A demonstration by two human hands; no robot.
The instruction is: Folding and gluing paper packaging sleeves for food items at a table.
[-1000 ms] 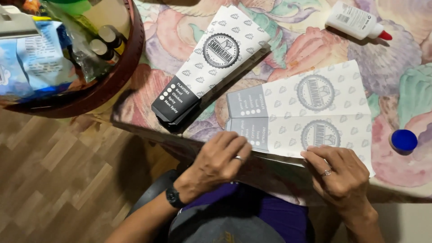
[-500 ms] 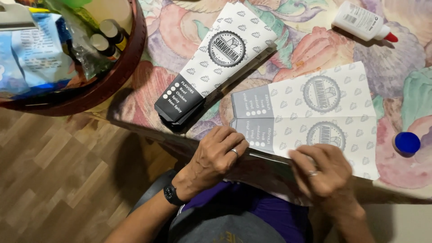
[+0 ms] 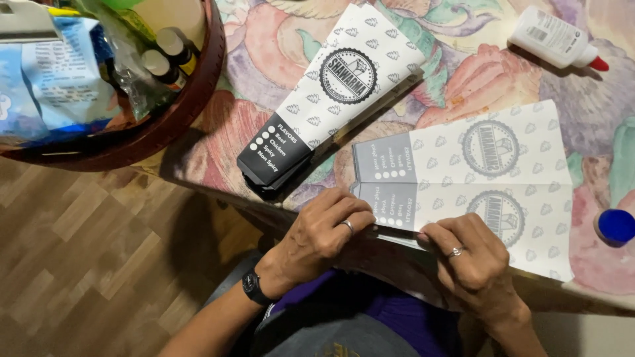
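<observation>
Worktop with floral cloth, wooden floor lying below. Flat paper sheet lying at the near edge; left hand and right hand pressing its near edge, fingers bent, clasping nothing. Folded paper sleeve lying beside. Glue bottle at far right; blue cap at right edge.

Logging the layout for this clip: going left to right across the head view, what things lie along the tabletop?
Round brown tray → folded paper sleeve with a black end → flat printed sheet under both hands → white glue bottle → blue cap.
</observation>
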